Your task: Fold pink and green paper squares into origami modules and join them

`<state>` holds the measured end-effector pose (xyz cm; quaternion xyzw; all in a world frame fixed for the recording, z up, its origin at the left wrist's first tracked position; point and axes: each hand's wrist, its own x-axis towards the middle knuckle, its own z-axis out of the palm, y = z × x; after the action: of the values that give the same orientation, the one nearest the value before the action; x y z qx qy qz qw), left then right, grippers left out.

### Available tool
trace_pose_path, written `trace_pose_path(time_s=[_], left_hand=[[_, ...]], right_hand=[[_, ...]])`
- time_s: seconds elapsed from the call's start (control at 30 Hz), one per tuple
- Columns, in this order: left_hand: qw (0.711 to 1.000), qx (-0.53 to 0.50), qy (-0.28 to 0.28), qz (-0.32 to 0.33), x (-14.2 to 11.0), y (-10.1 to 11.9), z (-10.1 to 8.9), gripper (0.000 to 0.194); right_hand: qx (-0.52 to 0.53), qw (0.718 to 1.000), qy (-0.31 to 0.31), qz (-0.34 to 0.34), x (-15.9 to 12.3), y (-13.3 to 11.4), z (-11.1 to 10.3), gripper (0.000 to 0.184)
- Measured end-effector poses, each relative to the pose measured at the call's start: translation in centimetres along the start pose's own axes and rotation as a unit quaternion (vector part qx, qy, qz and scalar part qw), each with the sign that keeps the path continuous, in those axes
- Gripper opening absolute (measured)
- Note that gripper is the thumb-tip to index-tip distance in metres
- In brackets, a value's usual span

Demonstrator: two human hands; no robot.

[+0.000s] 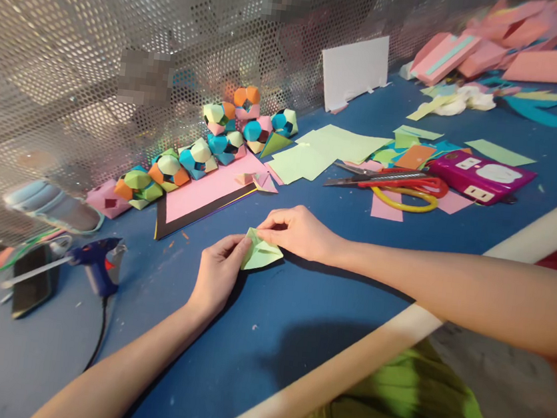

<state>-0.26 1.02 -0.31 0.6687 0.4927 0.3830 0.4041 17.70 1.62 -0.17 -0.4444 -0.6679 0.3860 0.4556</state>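
A small folded piece of light green paper [264, 256] is held between both hands just over the blue table. My left hand [221, 269] pinches its left edge between thumb and fingers. From the upper right, my right hand [300, 233] grips the top edge with thumb and fingertips together. Creases and a raised flap show on the paper's face. Beyond the hands lies a pink sheet [200, 190] on a dark-edged board, with a small folded pink paper piece [261, 181] at its right corner.
Several colourful folded-paper balls [198, 158] line the metal mesh. Green sheets [323, 150], scissors [410, 198], a cutter [392, 178] and a purple power strip [488, 178] lie to the right. A glue gun [99, 262], phone [33, 280] and bottle [55, 206] are at left.
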Motion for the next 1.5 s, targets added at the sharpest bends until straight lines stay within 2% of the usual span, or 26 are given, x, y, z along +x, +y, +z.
trace_pose_path(time_s=[0.27,0.47,0.67,0.93,1.1,1.2,1.33,1.5], left_hand=[[1.0,-0.01,0.005,-0.012,-0.05,-0.14,-0.05,0.031],[1.0,-0.009,0.003,-0.008,-0.38,0.15,0.02,0.028],[0.999,-0.025,-0.028,0.007,-0.45,0.42,0.09,0.021],[0.996,-0.054,-0.065,0.005,-0.26,-0.02,0.0,0.023],[0.997,-0.059,-0.041,-0.006,-0.21,0.01,0.28,0.025],[0.999,-0.048,-0.009,0.002,-0.09,0.0,0.28,0.025],[0.999,-0.032,0.034,0.006,0.07,-0.09,0.22,0.024],[0.999,-0.036,0.034,0.006,0.08,-0.22,0.25,0.024]], right_hand=[[-0.019,1.0,0.004,-0.01,-0.26,-0.16,0.11,0.012],[-0.032,0.998,0.018,-0.048,-0.64,-0.34,0.49,0.011],[-0.04,0.997,0.014,-0.062,-0.72,-0.32,0.81,0.009],[-0.035,0.996,0.011,-0.081,-0.85,-0.45,0.53,0.01],[-0.046,0.993,-0.001,-0.107,-0.78,-0.48,0.42,0.01],[-0.078,0.99,-0.015,-0.118,-0.72,-0.51,0.41,0.006],[-0.131,0.986,0.002,-0.106,-0.69,-0.36,0.57,0.008],[-0.145,0.981,0.007,-0.131,-0.7,-0.1,0.73,0.015]])
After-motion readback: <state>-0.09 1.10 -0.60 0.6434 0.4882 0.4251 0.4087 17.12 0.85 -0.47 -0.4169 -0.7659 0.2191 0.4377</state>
